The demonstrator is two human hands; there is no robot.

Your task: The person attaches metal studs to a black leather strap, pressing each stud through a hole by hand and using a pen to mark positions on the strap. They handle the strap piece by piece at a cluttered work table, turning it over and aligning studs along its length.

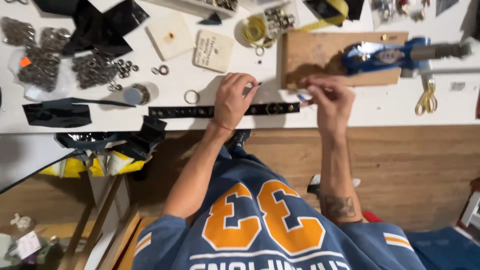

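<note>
Pressing the left hand (232,100) on the black studded strap (180,111), the right hand (327,100) pinching a small part beside it; strap along the near edge of the white table (375,107), wooden board (320,55) behind, wooden floor (415,170) below.

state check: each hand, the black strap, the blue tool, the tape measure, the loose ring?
left hand: pressed on the strap, pinching a small thin item
right hand: fingers curled at the strap's end, contents unclear
black strap: flat along the table edge, studded
blue tool: lying on the wooden board
yellow tape measure: coiled
metal ring: loose on table
</note>
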